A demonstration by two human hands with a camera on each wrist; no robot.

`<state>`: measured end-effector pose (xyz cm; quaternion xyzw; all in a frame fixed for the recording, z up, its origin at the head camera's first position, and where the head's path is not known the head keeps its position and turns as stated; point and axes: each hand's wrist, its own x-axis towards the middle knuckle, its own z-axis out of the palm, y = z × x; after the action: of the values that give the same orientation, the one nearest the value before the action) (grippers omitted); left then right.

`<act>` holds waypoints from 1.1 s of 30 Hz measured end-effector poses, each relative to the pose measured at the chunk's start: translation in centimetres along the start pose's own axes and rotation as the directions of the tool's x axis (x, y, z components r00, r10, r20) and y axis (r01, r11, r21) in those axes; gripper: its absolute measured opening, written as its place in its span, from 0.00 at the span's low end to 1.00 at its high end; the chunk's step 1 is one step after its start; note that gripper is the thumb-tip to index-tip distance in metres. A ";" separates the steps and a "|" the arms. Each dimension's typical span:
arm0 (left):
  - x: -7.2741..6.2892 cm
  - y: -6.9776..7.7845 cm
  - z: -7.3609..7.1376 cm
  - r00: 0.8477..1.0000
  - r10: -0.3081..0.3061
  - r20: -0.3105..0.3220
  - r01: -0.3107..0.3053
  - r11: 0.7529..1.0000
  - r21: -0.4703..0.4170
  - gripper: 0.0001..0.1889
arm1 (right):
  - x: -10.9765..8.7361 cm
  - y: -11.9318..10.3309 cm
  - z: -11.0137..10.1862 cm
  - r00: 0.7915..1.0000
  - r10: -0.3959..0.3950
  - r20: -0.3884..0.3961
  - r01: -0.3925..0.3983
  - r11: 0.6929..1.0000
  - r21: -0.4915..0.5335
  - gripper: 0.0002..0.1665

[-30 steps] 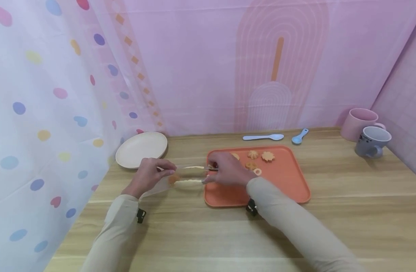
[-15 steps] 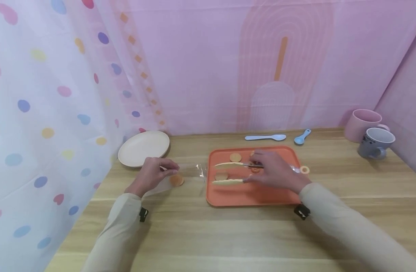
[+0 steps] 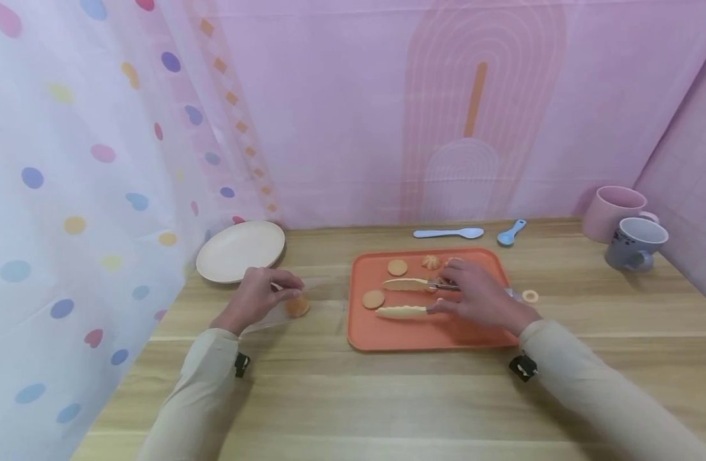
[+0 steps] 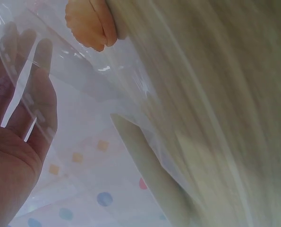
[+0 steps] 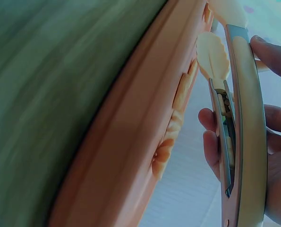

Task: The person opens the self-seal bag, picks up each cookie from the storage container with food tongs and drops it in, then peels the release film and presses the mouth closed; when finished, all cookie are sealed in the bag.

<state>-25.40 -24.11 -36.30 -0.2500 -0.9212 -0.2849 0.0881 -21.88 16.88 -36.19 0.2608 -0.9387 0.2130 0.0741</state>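
Holding bag [image 4: 100, 78], cookies [image 4: 90, 23] inside; biscuits [image 3: 373, 299] on tray [image 3: 382, 336]

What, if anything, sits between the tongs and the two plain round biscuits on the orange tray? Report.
Nothing visible. The tongs, held by the right hand, hang spread over the tray, and both biscuits lie uncovered near the tips.

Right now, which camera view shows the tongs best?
The right wrist view: the tongs appear large there, both halves distinct. The head view shows them smaller, partly hidden by the right hand; the left wrist view shows none.
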 end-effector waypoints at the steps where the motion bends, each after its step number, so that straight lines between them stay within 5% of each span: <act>1: 0.0 0.0 0.0 1.000 0.001 -0.001 -0.001 1.000 0.001 0.05 | 0.1 -0.1 0.1 1.000 -0.002 0.004 0.002 1.000 0.004 0.23; 25: 0.0 0.1 -0.2 1.000 -0.013 0.021 0.013 1.000 0.011 0.05 | 2.5 -2.3 0.7 0.986 -0.106 -0.130 0.120 0.987 0.107 0.19; 33: 0.0 0.2 -0.4 1.000 -0.006 0.011 0.006 1.000 0.019 0.05 | 4.5 -4.6 2.1 0.994 -0.094 -0.052 0.104 0.966 0.236 0.21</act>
<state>-25.33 -24.19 -35.86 -0.2480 -0.9251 -0.2749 0.0845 -23.40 10.37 -35.34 0.3101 -0.8903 0.3256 0.0719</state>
